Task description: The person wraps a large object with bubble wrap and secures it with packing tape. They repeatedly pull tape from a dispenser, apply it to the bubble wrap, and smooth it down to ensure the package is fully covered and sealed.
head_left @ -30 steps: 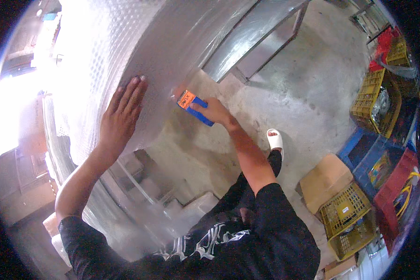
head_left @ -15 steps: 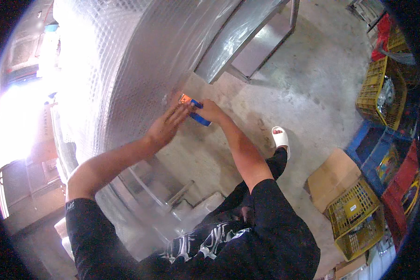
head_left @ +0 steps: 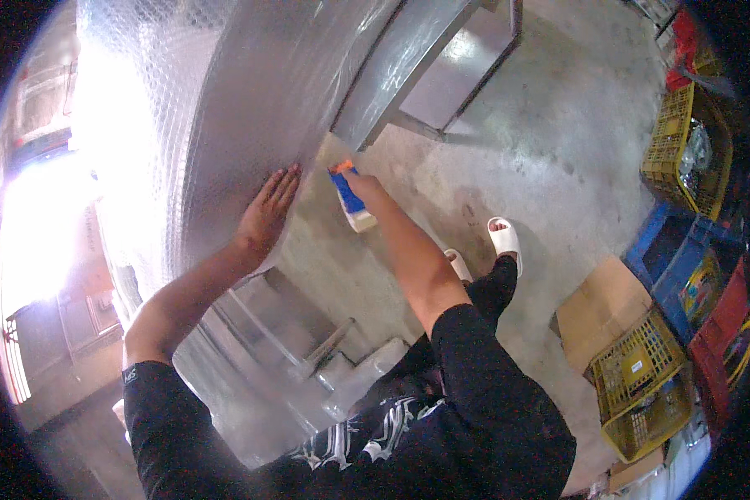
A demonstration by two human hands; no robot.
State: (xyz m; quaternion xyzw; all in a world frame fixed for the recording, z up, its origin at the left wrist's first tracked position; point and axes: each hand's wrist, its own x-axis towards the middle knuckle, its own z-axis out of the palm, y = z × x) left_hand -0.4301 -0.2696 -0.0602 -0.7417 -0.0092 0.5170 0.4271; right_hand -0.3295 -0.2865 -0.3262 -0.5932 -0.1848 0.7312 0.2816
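Observation:
My left hand [head_left: 267,215] lies flat with its fingers stretched out against the edge of a large sheet of bubble wrap [head_left: 217,125]. To its right my right hand [head_left: 361,187] is closed around a blue and orange tape dispenser [head_left: 348,198], which has a pale roll at its lower end. The dispenser is held just beside the wrap's edge, apart from my left hand. My right fingers partly cover its orange end. The bubble wrap hangs over a tall object whose shape is hidden beneath it.
A metal-framed panel [head_left: 442,75] stands beyond the wrap. Along the right are yellow crates [head_left: 671,142], a blue crate [head_left: 654,250], a red crate [head_left: 717,333] and a cardboard piece [head_left: 604,308]. Wrapped bundles [head_left: 375,362] lie by my legs. My white slippers [head_left: 504,237] are on the concrete floor.
My left hand has come off the tape dispenser and moved left onto the bubble wrap. The dispenser has turned in my right hand, so its pale roll now shows.

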